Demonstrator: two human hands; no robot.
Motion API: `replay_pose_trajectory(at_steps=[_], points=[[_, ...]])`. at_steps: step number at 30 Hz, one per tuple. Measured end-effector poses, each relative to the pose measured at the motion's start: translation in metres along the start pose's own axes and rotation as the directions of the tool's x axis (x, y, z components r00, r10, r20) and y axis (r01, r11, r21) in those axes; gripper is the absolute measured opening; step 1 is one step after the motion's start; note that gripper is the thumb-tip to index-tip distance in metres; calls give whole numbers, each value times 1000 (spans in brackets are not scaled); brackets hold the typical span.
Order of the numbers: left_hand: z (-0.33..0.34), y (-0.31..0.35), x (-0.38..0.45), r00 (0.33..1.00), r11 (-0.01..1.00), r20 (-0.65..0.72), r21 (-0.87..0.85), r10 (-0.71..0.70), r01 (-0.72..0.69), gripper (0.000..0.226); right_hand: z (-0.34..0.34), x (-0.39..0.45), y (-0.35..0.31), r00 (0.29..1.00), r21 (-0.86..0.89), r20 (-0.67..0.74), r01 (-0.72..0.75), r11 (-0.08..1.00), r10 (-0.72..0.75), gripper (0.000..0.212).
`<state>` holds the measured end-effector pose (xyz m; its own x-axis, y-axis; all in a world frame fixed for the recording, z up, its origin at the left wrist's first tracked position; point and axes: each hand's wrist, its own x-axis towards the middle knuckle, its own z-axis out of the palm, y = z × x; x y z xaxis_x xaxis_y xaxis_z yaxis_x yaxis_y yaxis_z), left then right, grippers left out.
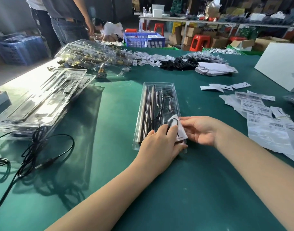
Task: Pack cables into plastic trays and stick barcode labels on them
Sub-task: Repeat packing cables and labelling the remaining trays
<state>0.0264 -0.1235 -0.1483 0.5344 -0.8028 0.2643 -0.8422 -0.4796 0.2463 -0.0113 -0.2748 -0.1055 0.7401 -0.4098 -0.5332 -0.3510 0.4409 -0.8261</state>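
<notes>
So from my feed, 1 clear plastic tray (157, 100) sits lengthwise in the middle of the green table (201, 180), already loaded with long metal rods on its left side and some small dark parts on the right. Both hands are working at the near end of it. My left hand (159, 144) lies over the tray's near end, fingers curled down onto a thin black cable (173, 121) that loops over a small white card (180, 129). My right hand (201, 130) is just beside the tray's right edge, fingertips pinching the edge of that same white card, palm turned inward. I can't tell if the card is a label or just the cable's packaging.

Off to the right there's a messy spread of barcode label sheets (266, 124), well apart from the tray. On the left edge of the table is a stack of filled clear trays (43, 100), and another pile further back (93, 55). A loose black cord (43, 150) snakes across the table near the left stack. Far side of the table has a heap of small black and white bits (176, 61). A blue crate (143, 40) sits beyond the table.
</notes>
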Motion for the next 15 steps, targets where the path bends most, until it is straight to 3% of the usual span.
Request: replay_pose_trajectory(at_steps=[6, 12, 15], points=[[-2, 3, 1, 1000, 1000, 4, 4, -16, 16, 48, 3, -1, 8, 1000, 152, -7, -22, 988, 24, 14], [-2, 2, 2, 1000, 1000, -5, -2, -20, 20, 43, -19, -12, 9, 993, 84, -107, 67, 994, -58, 15], [0, 1, 3, 1000, 999, 9, 29, -14, 14, 47, -37, -21, 7, 983, -122, -158, 76, 990, -95, 21]])
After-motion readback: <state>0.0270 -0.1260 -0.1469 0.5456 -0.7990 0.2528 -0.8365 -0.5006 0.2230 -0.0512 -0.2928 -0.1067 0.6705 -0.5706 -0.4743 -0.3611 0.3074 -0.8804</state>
